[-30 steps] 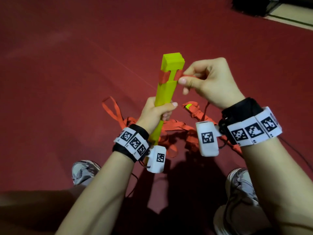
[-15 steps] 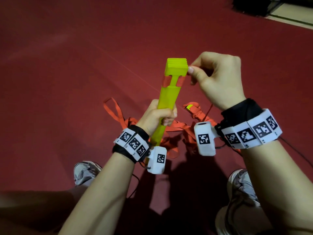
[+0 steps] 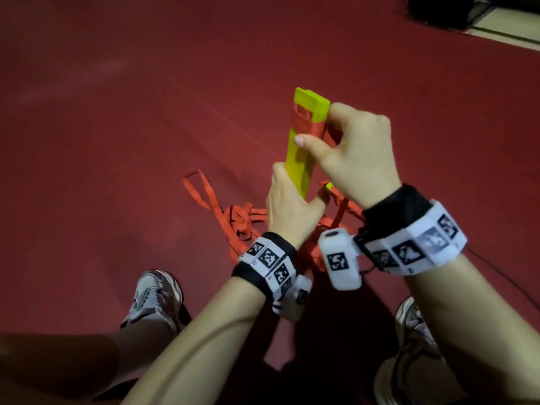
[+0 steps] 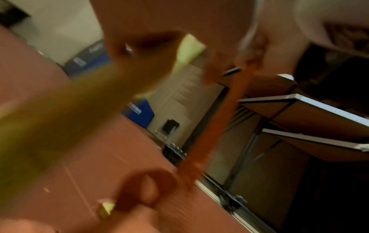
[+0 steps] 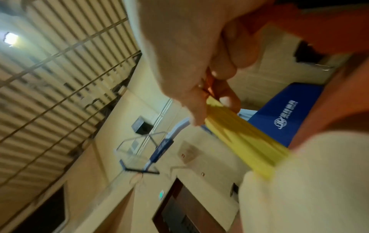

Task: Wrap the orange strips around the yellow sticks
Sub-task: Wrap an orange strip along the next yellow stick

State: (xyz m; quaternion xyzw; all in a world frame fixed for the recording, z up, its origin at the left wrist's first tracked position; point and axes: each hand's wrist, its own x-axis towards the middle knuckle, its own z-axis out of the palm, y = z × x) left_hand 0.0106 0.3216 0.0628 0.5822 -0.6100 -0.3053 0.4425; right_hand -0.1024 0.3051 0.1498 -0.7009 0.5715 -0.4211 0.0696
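Note:
My left hand [image 3: 287,204] grips the lower half of a yellow stick [image 3: 302,159] and holds it upright above the floor. An orange strip [image 3: 314,127] is wound round the stick just below its top block. My right hand [image 3: 349,150] is closed against the stick's right side at that band, its thumb lying across the front face below the wrap. In the right wrist view the fingers [image 5: 199,97] pinch the orange strip [image 5: 209,82] against the yellow stick [image 5: 245,141]. The left wrist view is blurred; the yellow stick [image 4: 60,113] and a hanging orange strip [image 4: 217,123] show.
A tangle of loose orange strips [image 3: 236,217] lies on the red floor [image 3: 117,141] under my hands, with the yellow tip of another stick [image 3: 329,187] poking out. My shoes [image 3: 155,293] are near the bottom. Dark equipment [image 3: 444,7] stands far right.
My right hand came in from the right and closed onto the stick at the wrap, thumb now across the front. The left hand turned the stick, and the orange band covers more of it.

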